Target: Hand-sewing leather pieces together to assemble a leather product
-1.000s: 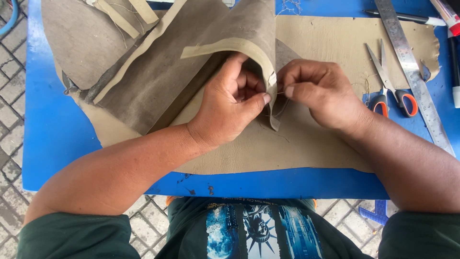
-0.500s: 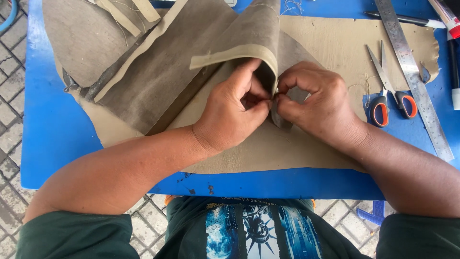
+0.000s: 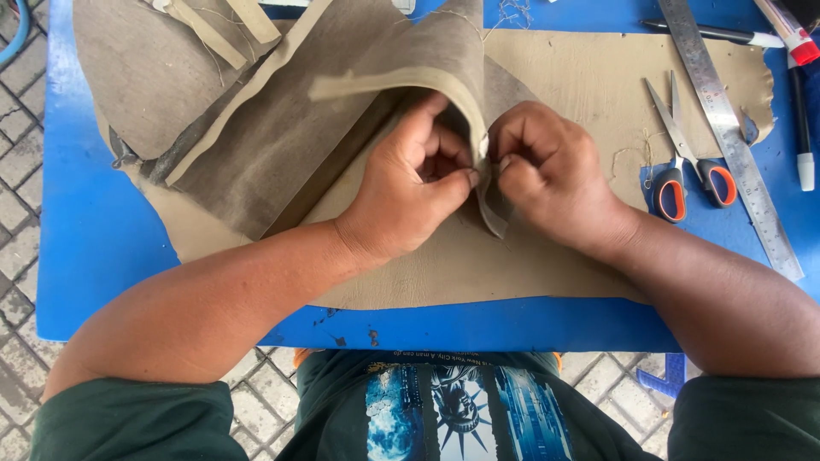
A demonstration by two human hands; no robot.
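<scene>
Both hands (image 3: pixel 478 175) have crept up the leather (image 3: pixel 282 145) on the blue table (image 3: pixel 94 239).

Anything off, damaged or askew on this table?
Only small things: the flat tan leather sheet has a ragged, notched right edge near the steel ruler, and loose threads trail beside the scissors. Both hands pinch the folded leather piece.

Both hands (image 3: pixel 478 175) pinch the folded leather piece (image 3: pixel 342 111) edge.
</scene>
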